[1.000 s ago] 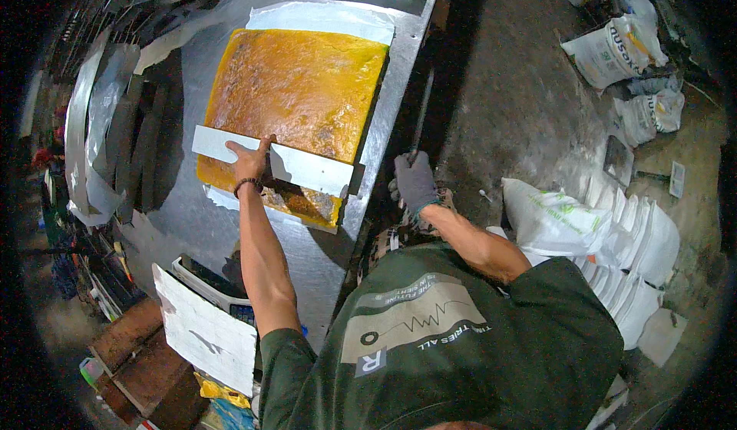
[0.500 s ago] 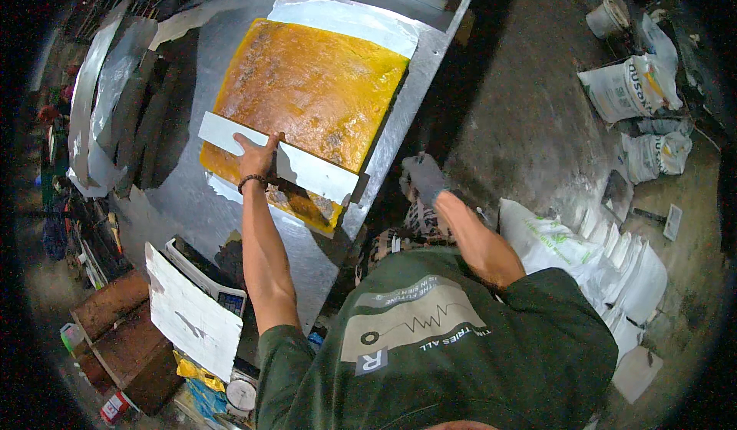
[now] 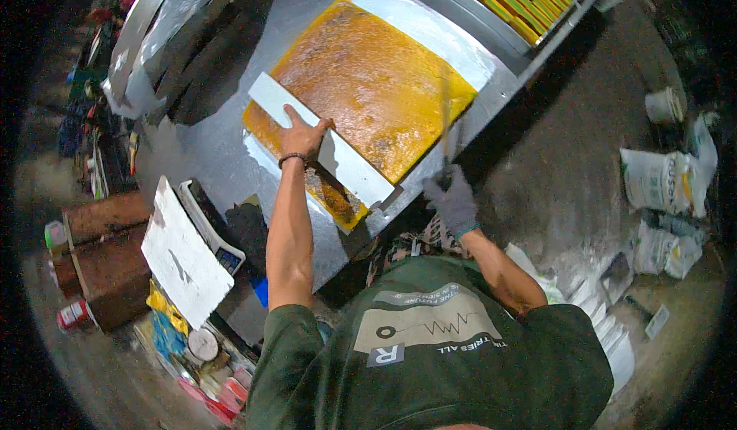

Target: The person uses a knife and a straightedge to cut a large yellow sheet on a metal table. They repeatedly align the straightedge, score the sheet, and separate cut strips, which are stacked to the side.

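Observation:
A broad, glossy yellow-amber slab (image 3: 368,69) lies on a white sheet (image 3: 461,42) on the metal table. A long white board (image 3: 357,165) lies across its near part, with a narrow band of slab showing on the near side. My bare left hand (image 3: 305,137), a beaded bracelet at its wrist, holds the board down, its thumb stretched over the top and its fingers at the far edge. Off the table's right edge, my right hand (image 3: 453,200) wears a grey glove. It is closed on a thin, long-bladed knife (image 3: 447,119), blurred and pointing away from me beside the slab's right corner.
A metal tray (image 3: 468,4) of yellow-green strips stands at the far right of the table (image 3: 338,257). Bent sheets (image 3: 153,38) lie at the left. A white panel (image 3: 184,253) leans by a scale, near brown boxes (image 3: 115,269). Sacks (image 3: 664,180) stand on the right-hand floor.
The view has turned, so the table and slab sit further right. The gloved right hand has come up nearer the slab's right corner, and the blade now shows. The left hand stays on the board.

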A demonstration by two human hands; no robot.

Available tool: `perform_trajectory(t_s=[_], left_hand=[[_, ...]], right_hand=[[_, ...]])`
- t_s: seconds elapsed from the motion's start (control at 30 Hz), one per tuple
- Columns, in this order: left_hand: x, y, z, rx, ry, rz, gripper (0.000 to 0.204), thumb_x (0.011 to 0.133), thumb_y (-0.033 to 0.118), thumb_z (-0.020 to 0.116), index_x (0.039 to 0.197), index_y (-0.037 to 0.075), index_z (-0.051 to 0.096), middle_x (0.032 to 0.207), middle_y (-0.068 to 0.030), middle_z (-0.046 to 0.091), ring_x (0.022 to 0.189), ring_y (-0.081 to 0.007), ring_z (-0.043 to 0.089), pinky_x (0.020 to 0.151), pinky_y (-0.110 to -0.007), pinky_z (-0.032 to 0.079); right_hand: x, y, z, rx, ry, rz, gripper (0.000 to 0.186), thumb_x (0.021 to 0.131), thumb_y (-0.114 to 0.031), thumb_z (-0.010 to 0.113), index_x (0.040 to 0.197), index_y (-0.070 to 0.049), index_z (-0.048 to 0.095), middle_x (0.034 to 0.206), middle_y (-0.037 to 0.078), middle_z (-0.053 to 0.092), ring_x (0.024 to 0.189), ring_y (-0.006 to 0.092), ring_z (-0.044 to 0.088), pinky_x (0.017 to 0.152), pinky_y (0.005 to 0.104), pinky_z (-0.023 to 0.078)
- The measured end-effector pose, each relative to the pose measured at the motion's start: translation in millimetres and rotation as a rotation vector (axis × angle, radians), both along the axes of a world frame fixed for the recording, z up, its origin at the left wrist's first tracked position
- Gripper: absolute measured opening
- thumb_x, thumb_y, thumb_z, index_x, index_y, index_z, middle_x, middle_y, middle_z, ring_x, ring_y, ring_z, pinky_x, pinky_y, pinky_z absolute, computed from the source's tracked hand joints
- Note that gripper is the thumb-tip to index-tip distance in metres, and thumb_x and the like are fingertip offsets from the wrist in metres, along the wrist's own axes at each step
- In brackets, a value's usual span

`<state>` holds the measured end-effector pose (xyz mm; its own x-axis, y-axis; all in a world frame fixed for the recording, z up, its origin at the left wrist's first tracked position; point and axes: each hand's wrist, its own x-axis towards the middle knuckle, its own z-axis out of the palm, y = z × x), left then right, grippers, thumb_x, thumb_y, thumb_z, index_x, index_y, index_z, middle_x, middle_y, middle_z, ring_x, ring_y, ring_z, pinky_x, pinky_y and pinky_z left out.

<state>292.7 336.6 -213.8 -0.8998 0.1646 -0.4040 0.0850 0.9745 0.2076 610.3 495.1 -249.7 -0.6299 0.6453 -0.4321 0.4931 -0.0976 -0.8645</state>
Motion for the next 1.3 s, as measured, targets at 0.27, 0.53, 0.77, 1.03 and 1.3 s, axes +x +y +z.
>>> perform_trajectory(t_s=[0.27, 0.53, 0.77, 1.03, 1.3], left_hand=[[-1.2, -1.5, -4.5, 0.041, -0.023, 0.060, 0.125, 0.078, 0.062, 0.074, 0.164, 0.010, -0.001, 0.145, -0.0533, 0.030, 0.132, -0.0593, 0.047, 0.111, -0.054, 0.043], [5.4, 5.0, 2.6, 0.151, 0.069, 0.046, 0.125, 0.078, 0.064, 0.073, 0.164, 0.007, 0.003, 0.136, -0.0499, 0.045, 0.118, -0.0575, 0.059, 0.103, -0.053, 0.051], [12.5, 67.2, 11.0, 0.124, 0.077, 0.108, 0.118, 0.078, 0.057, 0.077, 0.165, 0.012, 0.010, 0.138, -0.0402, 0.044, 0.107, -0.0478, 0.067, 0.088, -0.054, 0.057], [10.5, 64.7, 10.1, 0.150, 0.033, 0.144, 0.116, 0.078, 0.052, 0.079, 0.164, 0.012, 0.012, 0.139, -0.0362, 0.043, 0.113, -0.0440, 0.065, 0.089, -0.050, 0.058], [8.1, 66.0, 14.8, 0.179, 0.011, 0.175, 0.116, 0.078, 0.049, 0.082, 0.164, 0.011, 0.014, 0.136, -0.0332, 0.046, 0.114, -0.0431, 0.065, 0.090, -0.048, 0.058]], right_hand=[[-38.1, -34.1, 5.9, 0.054, 0.012, 0.451, 0.042, 0.086, -0.032, 0.081, 0.098, 0.002, 0.059, 0.079, 0.010, 0.064, 0.071, 0.0205, 0.064, 0.063, 0.0363, 0.053], [-40.4, -16.2, 17.6, 0.080, 0.025, 0.430, 0.041, 0.083, -0.033, 0.079, 0.095, 0.000, 0.058, 0.083, 0.015, 0.064, 0.079, 0.0287, 0.062, 0.075, 0.0437, 0.051], [-44.9, 3.9, 21.5, -0.114, -0.042, 0.208, 0.026, 0.087, -0.027, 0.073, 0.087, -0.006, 0.057, 0.076, 0.006, 0.067, 0.065, 0.0170, 0.062, 0.062, 0.0337, 0.053], [-51.0, 8.6, 10.3, -0.059, -0.015, 0.276, 0.025, 0.088, -0.019, 0.074, 0.090, -0.003, 0.055, 0.075, 0.004, 0.062, 0.065, 0.0149, 0.061, 0.058, 0.0315, 0.051], [-54.7, 7.1, 24.1, -0.049, -0.079, 0.275, 0.026, 0.088, -0.024, 0.073, 0.088, -0.004, 0.056, 0.072, 0.004, 0.061, 0.066, 0.0176, 0.059, 0.061, 0.0354, 0.048]])
